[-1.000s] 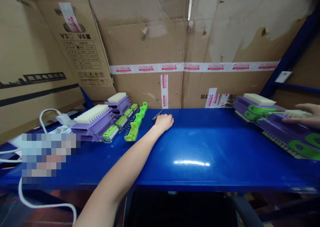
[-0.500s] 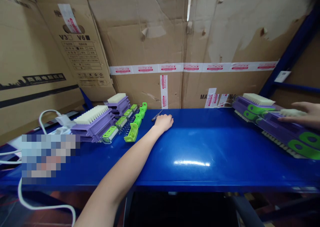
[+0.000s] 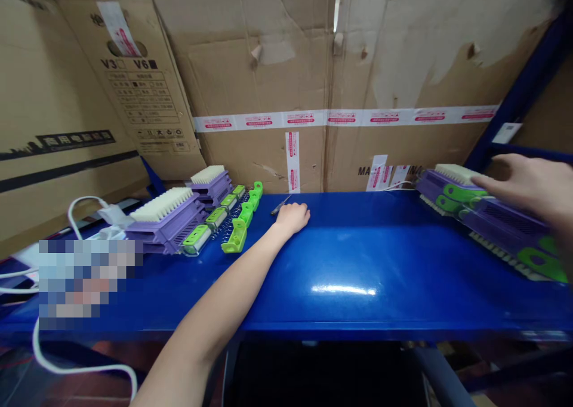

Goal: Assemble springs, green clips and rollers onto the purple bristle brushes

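My left hand [image 3: 293,217] rests knuckles up on the blue table, its fingers curled under. Its palm side is hidden, so I cannot see whether anything is inside. Just beyond it lies a small screwdriver [image 3: 280,206]. Slightly blurred, my right hand [image 3: 532,183] hovers at the far right with thumb and fingers apart. Beneath and beside it are purple brush blocks with green end pieces, a nearer one [image 3: 501,222] and a farther one [image 3: 432,183], with cream bristles above and below. The hand partly covers the nearer block.
Left of my left arm stand stacked purple brush pieces [image 3: 172,222], a row of green-topped parts [image 3: 217,218], springs [image 3: 221,232] and bright green caps [image 3: 235,237]. A white cable [image 3: 80,368] hangs over the left edge. Taped cardboard [image 3: 264,85] walls the back.
My right hand has moved up and left over the brush blocks, with its fingers spreading from the nearer block's bristles. My left hand stays in place.
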### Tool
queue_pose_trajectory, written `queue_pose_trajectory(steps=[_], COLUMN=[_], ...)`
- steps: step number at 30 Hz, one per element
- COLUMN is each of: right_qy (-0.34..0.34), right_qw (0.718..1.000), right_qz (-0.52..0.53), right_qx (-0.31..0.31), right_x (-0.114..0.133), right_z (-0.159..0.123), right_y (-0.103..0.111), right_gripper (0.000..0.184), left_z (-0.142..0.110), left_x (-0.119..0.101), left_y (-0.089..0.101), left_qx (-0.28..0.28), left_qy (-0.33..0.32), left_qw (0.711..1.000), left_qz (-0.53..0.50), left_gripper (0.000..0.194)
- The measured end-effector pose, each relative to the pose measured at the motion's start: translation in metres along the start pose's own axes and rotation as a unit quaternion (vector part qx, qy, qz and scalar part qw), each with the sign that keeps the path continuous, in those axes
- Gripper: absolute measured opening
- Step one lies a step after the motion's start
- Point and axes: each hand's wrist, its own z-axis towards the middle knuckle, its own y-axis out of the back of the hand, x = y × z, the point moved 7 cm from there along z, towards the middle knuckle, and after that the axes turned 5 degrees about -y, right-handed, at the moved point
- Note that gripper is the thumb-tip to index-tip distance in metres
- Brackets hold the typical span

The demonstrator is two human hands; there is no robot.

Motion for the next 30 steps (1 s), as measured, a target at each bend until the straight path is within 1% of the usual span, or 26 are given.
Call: queue_pose_trajectory(steps=[1, 2, 4, 5, 6, 8, 10, 12, 14, 15, 18, 23, 30], right_qy=[-0.058, -0.067, -0.031, -0.002, 0.022, 0.039, 0.056, 0.085, 0.143, 0.162, 0.192, 0.189, 0.177], right_qw=[0.997, 0.995, 0.997, 0.998, 0.998, 0.996, 0.992, 0.985, 0.973, 0.970, 0.967, 0.967, 0.966], right_qz=[-0.048, -0.069, -0.069, -0.059, -0.045, -0.029, -0.024, -0.034, -0.052, -0.054, -0.036, -0.015, 0.001], right_qx=[-0.015, -0.013, -0.004, 0.006, 0.023, 0.068, 0.113, 0.146, 0.174, 0.176, 0.165, 0.171, 0.188], right_x=[0.017, 0.040, 0.088, 0.110, 0.129, 0.158, 0.179, 0.195, 0.208, 0.211, 0.213, 0.210, 0.208], right_z=[-0.002, -0.004, -0.005, -0.006, -0.007, -0.012, -0.022, -0.035, -0.049, -0.054, -0.064, -0.068, -0.065], right_y=[0.002, -0.001, -0.013, -0.024, -0.037, -0.069, -0.101, -0.129, -0.150, -0.154, -0.156, -0.150, -0.150], right_gripper=[0.073, 0.068, 0.056, 0.051, 0.047, 0.043, 0.044, 0.045, 0.044, 0.044, 0.046, 0.047, 0.047], left_z=[0.000, 0.000, 0.000, 0.000, 0.000, 0.000, 0.000, 0.000, 0.000, 0.000, 0.000, -0.001, 0.000], left_x=[0.000, 0.000, 0.000, 0.000, 0.000, 0.000, 0.000, 0.000, 0.000, 0.001, 0.001, 0.000, 0.001], left_y=[0.000, 0.000, 0.000, 0.000, 0.000, 0.000, 0.000, 0.000, 0.000, 0.000, 0.000, 0.000, 0.000], left_qx=[0.001, 0.001, 0.001, 0.001, 0.001, 0.002, 0.002, 0.003, 0.003, 0.002, -0.002, -0.007, -0.008], left_qy=[0.001, 0.001, 0.001, 0.002, 0.001, 0.002, 0.003, 0.004, 0.005, 0.005, 0.004, 0.005, 0.006], left_qw=[1.000, 1.000, 1.000, 1.000, 1.000, 1.000, 1.000, 1.000, 1.000, 1.000, 1.000, 1.000, 1.000], left_qz=[0.000, 0.000, 0.000, 0.000, 0.000, 0.000, 0.001, 0.002, 0.002, 0.001, -0.001, -0.004, -0.003], left_gripper=[0.038, 0.038, 0.038, 0.038, 0.037, 0.037, 0.037, 0.037, 0.037, 0.037, 0.037, 0.037, 0.037])
